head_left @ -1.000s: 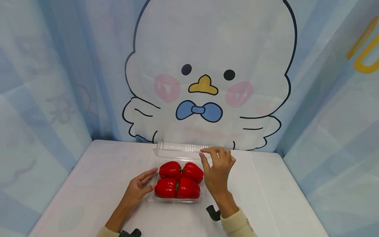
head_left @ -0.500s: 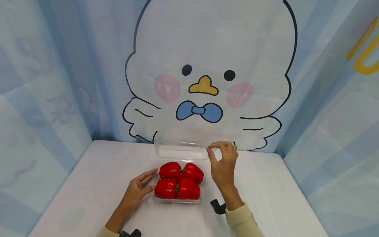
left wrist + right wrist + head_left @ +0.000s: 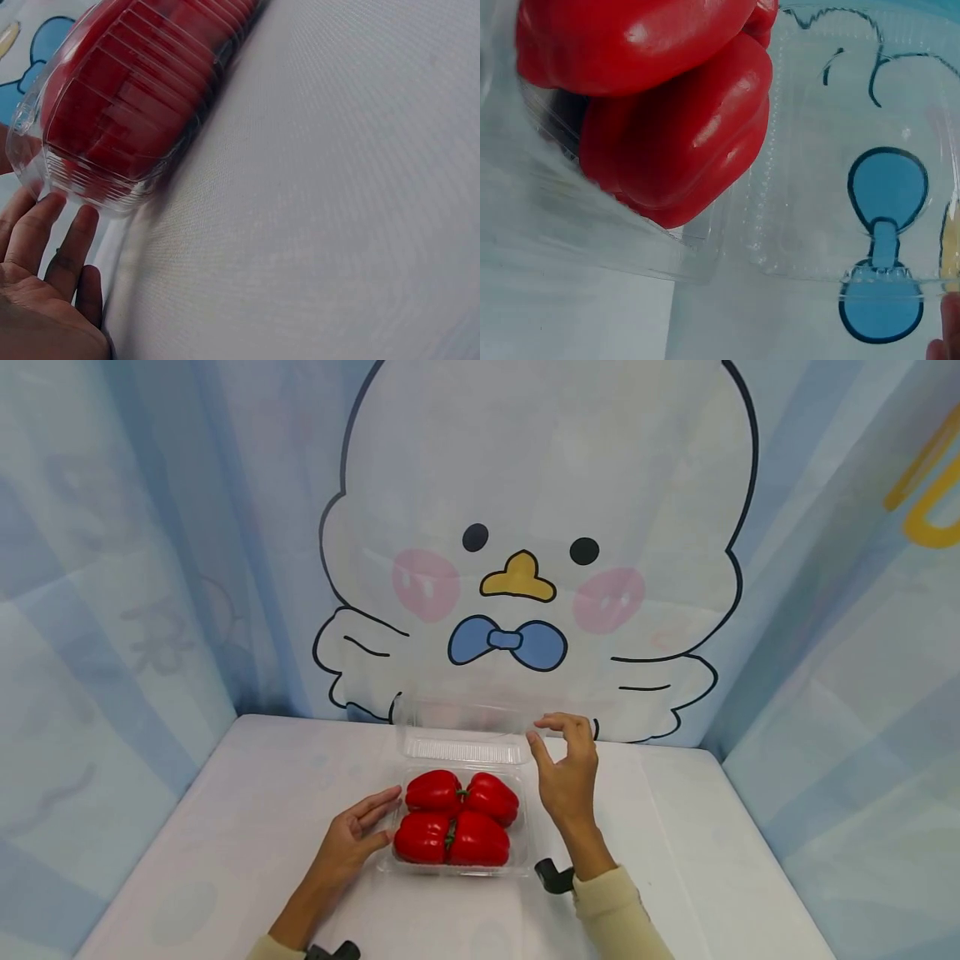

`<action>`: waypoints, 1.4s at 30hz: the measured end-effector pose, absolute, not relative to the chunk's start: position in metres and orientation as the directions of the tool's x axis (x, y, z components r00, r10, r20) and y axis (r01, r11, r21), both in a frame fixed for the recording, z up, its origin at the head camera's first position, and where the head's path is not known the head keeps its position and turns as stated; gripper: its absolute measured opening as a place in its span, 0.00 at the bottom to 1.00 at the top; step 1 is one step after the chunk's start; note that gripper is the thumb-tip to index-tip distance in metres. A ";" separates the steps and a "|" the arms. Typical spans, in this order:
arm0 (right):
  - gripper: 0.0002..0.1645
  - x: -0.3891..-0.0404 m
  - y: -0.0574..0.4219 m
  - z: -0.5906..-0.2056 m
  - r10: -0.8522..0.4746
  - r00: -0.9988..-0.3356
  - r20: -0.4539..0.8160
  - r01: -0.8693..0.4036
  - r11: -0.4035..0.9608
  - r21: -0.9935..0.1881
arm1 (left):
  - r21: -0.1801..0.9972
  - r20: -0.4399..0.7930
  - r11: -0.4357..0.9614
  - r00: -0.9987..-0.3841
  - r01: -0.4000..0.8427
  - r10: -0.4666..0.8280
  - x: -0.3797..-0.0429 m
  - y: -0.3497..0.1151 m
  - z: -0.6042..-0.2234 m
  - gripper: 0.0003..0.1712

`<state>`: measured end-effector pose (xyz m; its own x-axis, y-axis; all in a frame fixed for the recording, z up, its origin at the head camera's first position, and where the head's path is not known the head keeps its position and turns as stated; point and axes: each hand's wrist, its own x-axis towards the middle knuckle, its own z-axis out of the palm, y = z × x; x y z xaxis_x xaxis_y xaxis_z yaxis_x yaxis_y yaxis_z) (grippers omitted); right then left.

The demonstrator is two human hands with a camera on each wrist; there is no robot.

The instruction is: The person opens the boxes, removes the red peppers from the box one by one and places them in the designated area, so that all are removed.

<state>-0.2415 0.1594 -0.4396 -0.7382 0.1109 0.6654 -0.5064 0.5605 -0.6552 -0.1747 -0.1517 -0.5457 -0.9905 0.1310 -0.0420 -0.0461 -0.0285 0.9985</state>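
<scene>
A clear plastic clamshell container (image 3: 519, 853) rests on the table with several red bell peppers (image 3: 480, 839) in its base. Its hinged lid (image 3: 465, 750) stands raised at the back, before the printed curtain. At the container's left side is my left hand (image 3: 347, 843), fingers extended; its fingertips meet the clear wall in the left wrist view. My right hand (image 3: 567, 772) is by the lid's upper right corner, thumb and index finger slightly apart. Only fingertips (image 3: 951, 319) of it show in the right wrist view, just beside the lid's edge.
The white table (image 3: 675, 843) ends at a back edge just behind the container. A curtain with a cartoon bird (image 3: 517, 485) hangs behind it, and blue-white curtains (image 3: 112, 610) close in both sides. Black wrist mounts (image 3: 555, 877) sit on both forearms.
My right hand has moved up and slightly right while the lid swung up at the back. Its thumb and index finger, together half a second ago, are now apart. My left hand has stayed put.
</scene>
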 end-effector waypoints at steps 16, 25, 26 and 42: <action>0.16 -0.262 0.164 -0.453 0.119 -0.792 0.598 -0.464 0.519 -0.718 | 0.998 -0.061 -0.020 -0.992 -0.064 0.108 -0.175 -0.150 -0.545 0.39; 0.19 -0.270 0.171 -0.453 0.082 -0.866 0.492 -0.390 0.506 -0.770 | 0.998 -0.051 -0.034 -0.991 -0.055 0.121 -0.175 -0.151 -0.545 0.40; 0.19 -0.272 0.173 -0.453 0.072 -0.870 0.487 -0.390 0.505 -0.770 | 0.998 -0.051 -0.037 -0.991 -0.055 0.122 -0.175 -0.151 -0.545 0.40; 0.30 -0.301 0.184 -0.463 -0.063 -0.909 0.413 -0.381 0.528 -0.759 | 0.999 -0.031 -0.019 -0.991 -0.034 0.128 -0.174 -0.152 -0.545 0.39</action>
<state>-0.3006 0.1843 -0.4632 -0.9085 -0.0627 0.4131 -0.3814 0.5283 -0.7586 -0.1744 -0.1517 -0.5454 -0.9913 0.1283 -0.0310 -0.0336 -0.0186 0.9993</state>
